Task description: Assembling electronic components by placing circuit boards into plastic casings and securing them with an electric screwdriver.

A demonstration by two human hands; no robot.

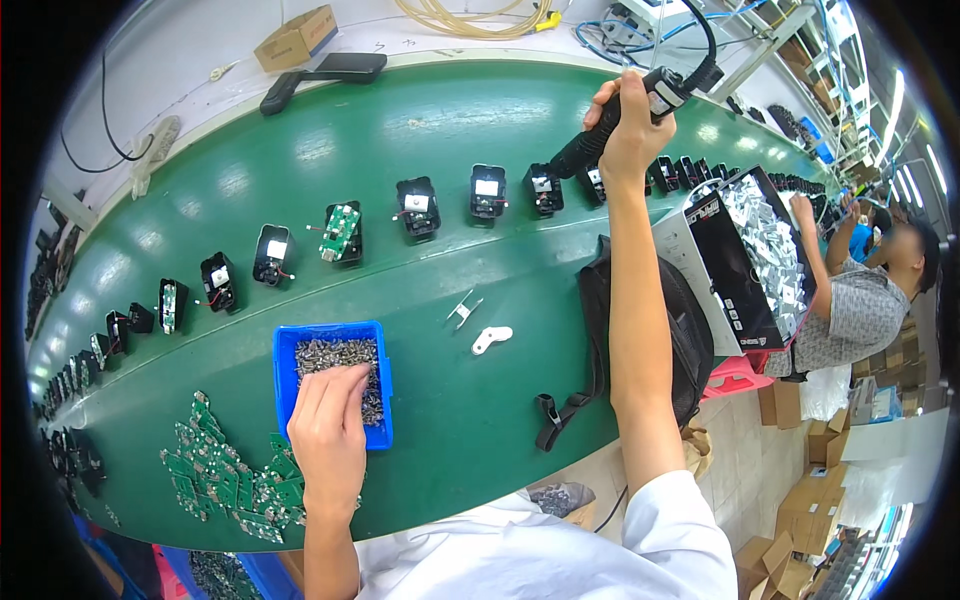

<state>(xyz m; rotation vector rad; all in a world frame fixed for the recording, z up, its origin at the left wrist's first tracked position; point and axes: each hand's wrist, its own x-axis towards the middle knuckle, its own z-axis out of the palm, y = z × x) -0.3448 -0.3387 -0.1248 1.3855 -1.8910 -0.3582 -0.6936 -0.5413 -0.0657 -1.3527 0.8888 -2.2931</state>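
Note:
My right hand (632, 130) is wrapped round a black corded electric screwdriver (582, 152) whose tip points down at a black plastic housing (544, 190) in the row across the table. Whether the tip touches it, I cannot tell. My left hand (330, 425) hangs over a blue bin (388, 405) of small dark screws (325, 353), thumb and fingers pinched together; anything between them is hidden. Several more open housings stand in that row, some showing a white piece and red wires. One bears a green circuit board (341, 232) on top.
Loose green circuit boards (225, 475) lie left of the bin. A white plastic piece (491, 340) and a small bracket (463, 310) lie mid-table. To the right are a black bag (690, 345), a box of pale parts (765, 240) and a co-worker (850, 310).

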